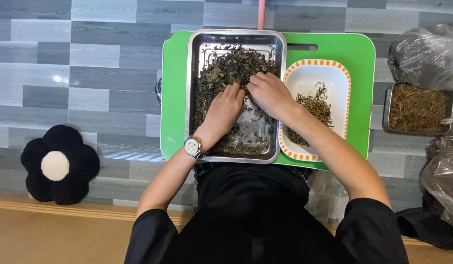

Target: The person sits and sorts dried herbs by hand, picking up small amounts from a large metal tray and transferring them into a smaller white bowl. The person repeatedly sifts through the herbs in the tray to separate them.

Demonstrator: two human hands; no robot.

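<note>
A steel tray [192,78] full of dark dried leaves [221,68] sits on a small green table [173,98]. My left hand [224,110], with a wristwatch [193,146] on the wrist, lies palm-down in the leaves at the tray's middle. My right hand [268,93] rests beside it, fingers curled into the leaves near the tray's right side; whether either hand grips anything is hidden. To the right, a white rectangular dish with an orange-dotted rim [314,71] holds a pile of thin dried stems [314,110].
A second steel tray of brownish dried stems [417,107] sits on the floor at right, between clear plastic bags [427,54]. A black flower-shaped cushion [58,164] lies at left on the grey plank floor. A pink rod [261,13] stands behind the table.
</note>
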